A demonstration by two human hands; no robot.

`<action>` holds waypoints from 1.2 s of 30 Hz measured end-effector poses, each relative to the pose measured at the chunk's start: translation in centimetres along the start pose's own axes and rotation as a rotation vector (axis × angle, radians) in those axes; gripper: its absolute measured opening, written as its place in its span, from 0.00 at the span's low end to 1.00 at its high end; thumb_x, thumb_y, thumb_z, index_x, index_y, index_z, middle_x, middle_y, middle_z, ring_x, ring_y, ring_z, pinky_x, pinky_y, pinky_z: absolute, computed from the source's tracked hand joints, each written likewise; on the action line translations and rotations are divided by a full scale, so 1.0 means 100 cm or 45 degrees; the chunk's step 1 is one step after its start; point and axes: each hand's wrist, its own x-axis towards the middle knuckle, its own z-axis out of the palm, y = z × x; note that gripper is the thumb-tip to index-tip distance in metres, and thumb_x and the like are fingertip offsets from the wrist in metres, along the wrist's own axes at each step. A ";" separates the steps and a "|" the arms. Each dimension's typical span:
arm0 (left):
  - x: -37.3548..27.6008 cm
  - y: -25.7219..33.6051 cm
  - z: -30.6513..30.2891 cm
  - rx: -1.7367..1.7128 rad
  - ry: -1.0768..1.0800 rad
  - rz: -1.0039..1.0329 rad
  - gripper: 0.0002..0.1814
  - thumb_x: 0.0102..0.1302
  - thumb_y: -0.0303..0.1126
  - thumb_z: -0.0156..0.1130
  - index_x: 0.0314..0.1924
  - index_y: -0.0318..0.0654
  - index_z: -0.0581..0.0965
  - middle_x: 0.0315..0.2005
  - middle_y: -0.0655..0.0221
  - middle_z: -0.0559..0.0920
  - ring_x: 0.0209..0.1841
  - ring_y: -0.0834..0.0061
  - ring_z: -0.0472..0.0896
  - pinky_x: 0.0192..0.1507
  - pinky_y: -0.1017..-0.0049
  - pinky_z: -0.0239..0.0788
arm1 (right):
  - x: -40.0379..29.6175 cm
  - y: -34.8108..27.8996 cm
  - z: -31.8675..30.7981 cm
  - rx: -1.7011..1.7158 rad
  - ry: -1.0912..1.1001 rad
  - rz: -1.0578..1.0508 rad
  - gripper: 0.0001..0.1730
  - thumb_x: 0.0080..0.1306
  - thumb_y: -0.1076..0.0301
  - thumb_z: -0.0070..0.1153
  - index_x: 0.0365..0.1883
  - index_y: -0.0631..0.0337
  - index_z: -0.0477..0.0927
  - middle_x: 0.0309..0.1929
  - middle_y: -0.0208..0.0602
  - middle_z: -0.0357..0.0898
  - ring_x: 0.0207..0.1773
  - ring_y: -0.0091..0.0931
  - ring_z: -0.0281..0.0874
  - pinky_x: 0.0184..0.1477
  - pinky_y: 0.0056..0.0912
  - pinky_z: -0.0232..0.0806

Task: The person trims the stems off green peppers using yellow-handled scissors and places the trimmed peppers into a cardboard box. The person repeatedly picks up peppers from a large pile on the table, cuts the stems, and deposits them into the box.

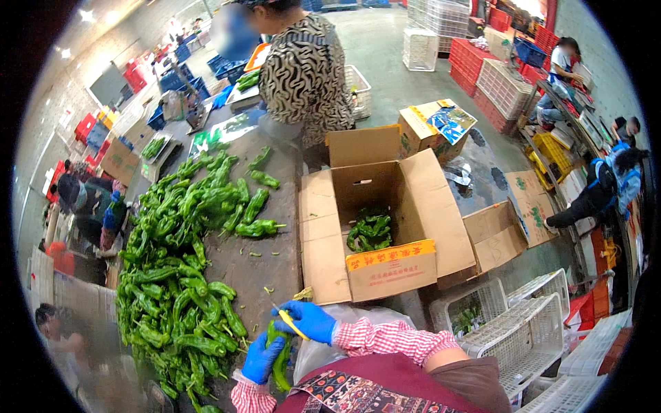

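My left hand (261,360), in a blue glove, grips a long green pepper (281,364) close to my body at the table edge. My right hand (312,323), gloved the same way, holds a small yellow-handled cutting tool (293,326) with a thin blade, near the pepper's upper end. Whether the blade touches the stem is hard to tell. To the left of both hands, a large heap of green peppers (170,294) covers the dark tabletop (258,273). Ahead and right, an open cardboard box (390,281) has some green peppers (371,231) at its bottom.
Across the table a person in a patterned top (304,72) stands by a scale (245,95). A taped carton (439,124) lies beyond the open box. White plastic crates (516,340) stand at my right. Loose stems (254,254) dot the tabletop. Other people work further off.
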 end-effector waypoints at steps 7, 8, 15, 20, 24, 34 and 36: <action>-0.005 0.012 0.004 0.017 -0.057 0.078 0.33 0.66 0.31 0.66 0.68 0.37 0.65 0.48 0.71 0.79 0.41 0.81 0.77 0.42 0.77 0.71 | 0.003 -0.047 -0.021 -0.005 0.344 -0.038 0.18 0.67 0.66 0.62 0.53 0.63 0.79 0.40 0.32 0.82 0.41 0.17 0.77 0.41 0.22 0.72; -0.007 0.010 0.003 -0.046 -0.007 0.081 0.35 0.66 0.30 0.66 0.70 0.37 0.63 0.51 0.70 0.79 0.45 0.80 0.78 0.46 0.77 0.72 | 0.008 -0.037 -0.025 0.125 0.331 -0.043 0.19 0.70 0.63 0.59 0.55 0.64 0.77 0.40 0.32 0.82 0.38 0.18 0.77 0.38 0.21 0.71; -0.008 0.014 -0.002 -0.161 0.115 0.432 0.41 0.61 0.19 0.66 0.73 0.39 0.60 0.66 0.66 0.69 0.66 0.74 0.68 0.68 0.72 0.59 | 0.019 -0.049 -0.029 0.472 0.164 0.106 0.29 0.73 0.54 0.51 0.63 0.67 0.65 0.44 0.39 0.83 0.37 0.22 0.78 0.37 0.22 0.69; -0.008 0.013 -0.012 0.244 0.324 0.553 0.41 0.60 0.20 0.67 0.72 0.42 0.62 0.65 0.64 0.71 0.63 0.74 0.71 0.66 0.72 0.62 | 0.032 -0.052 -0.019 0.395 0.146 0.153 0.28 0.73 0.55 0.51 0.62 0.68 0.67 0.42 0.36 0.81 0.37 0.21 0.78 0.37 0.22 0.69; -0.009 0.024 -0.024 0.351 0.207 0.405 0.41 0.59 0.23 0.69 0.72 0.45 0.64 0.62 0.63 0.74 0.60 0.73 0.74 0.63 0.71 0.64 | 0.043 -0.052 -0.026 -0.005 -0.079 0.181 0.26 0.71 0.58 0.54 0.60 0.68 0.71 0.41 0.32 0.78 0.38 0.19 0.75 0.39 0.21 0.68; 0.019 -0.017 -0.058 0.589 0.542 0.382 0.43 0.60 0.32 0.70 0.73 0.48 0.60 0.55 0.55 0.76 0.56 0.59 0.77 0.57 0.64 0.70 | 0.080 -0.050 -0.038 -0.137 -0.591 0.756 0.27 0.70 0.61 0.57 0.62 0.67 0.72 0.47 0.38 0.81 0.42 0.23 0.80 0.43 0.26 0.75; 0.043 -0.041 -0.069 0.512 0.876 0.461 0.43 0.61 0.31 0.69 0.73 0.46 0.59 0.57 0.56 0.74 0.56 0.60 0.77 0.56 0.65 0.71 | 0.097 -0.052 -0.041 -0.387 -0.516 0.608 0.26 0.70 0.56 0.54 0.57 0.69 0.75 0.37 0.37 0.81 0.35 0.23 0.79 0.37 0.24 0.71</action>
